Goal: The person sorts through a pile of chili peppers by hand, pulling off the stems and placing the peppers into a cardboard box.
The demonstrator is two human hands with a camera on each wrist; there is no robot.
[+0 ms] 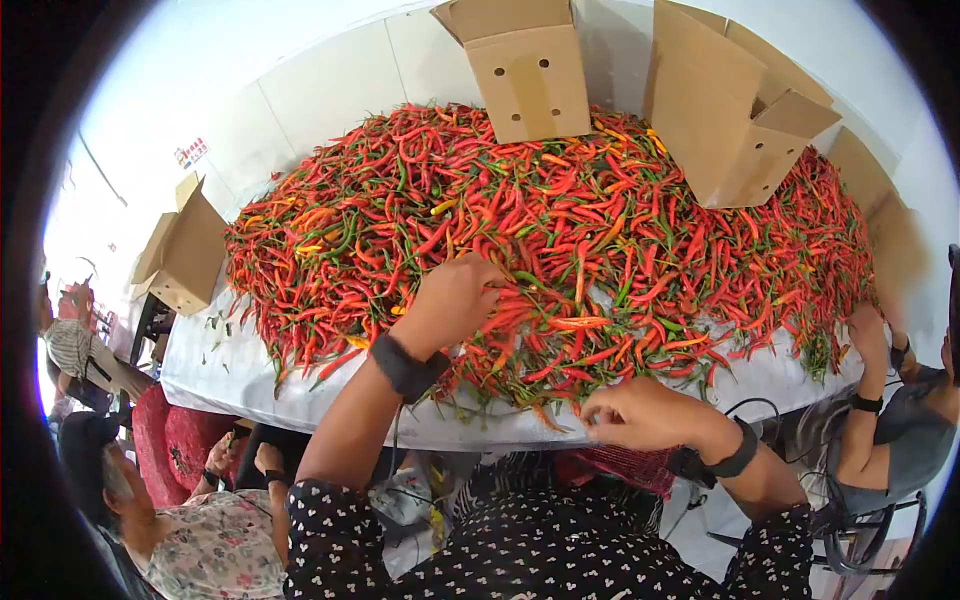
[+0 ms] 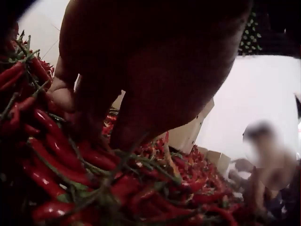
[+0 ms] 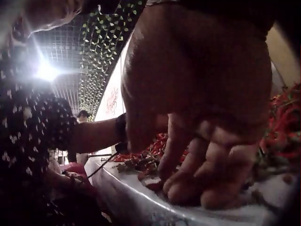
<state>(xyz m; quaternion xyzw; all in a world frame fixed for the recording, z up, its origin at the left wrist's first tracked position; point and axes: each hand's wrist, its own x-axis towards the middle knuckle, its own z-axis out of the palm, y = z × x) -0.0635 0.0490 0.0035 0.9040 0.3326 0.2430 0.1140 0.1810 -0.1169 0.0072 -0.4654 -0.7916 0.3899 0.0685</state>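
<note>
A broad heap of red chili peppers, with some orange and green ones among them, covers most of the table. My left hand is over the front of the heap. Its fingers point down, spread apart, with their tips among the peppers and partly hidden. Near the table's front edge is my right hand, palm down beside a few loose peppers and stems. The fingers of this hand bend loosely, and no pepper shows in them.
Cardboard boxes stand on the heap, one at the back middle and a larger one to its right. Another box is at the table's left end. One person sits at the left, another at the right, reaching toward the peppers.
</note>
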